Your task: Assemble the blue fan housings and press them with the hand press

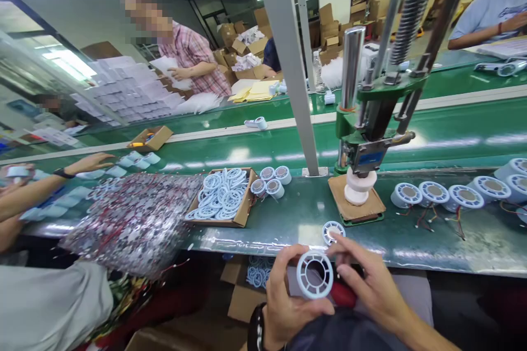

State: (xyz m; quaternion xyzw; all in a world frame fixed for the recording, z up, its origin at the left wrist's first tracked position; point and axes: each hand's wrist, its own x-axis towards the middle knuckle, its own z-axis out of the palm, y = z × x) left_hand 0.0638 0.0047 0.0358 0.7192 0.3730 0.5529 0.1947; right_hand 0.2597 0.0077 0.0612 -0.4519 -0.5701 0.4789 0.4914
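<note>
A: Hands?
B: Left hand (284,301) grips blue ring housing (315,275). Right hand (366,279) half-open, fingers at small disc part (333,233).
A: Housing where?
B: Before worktop (288,236) edge, below press (364,159).

The pale blue round housing (315,290) is raised just in front of the green bench (284,230), its spoked, open-centred end facing up toward the camera; a pale blue spoked disc (331,228) with a whitish centre lies by the bench's near edge
</note>
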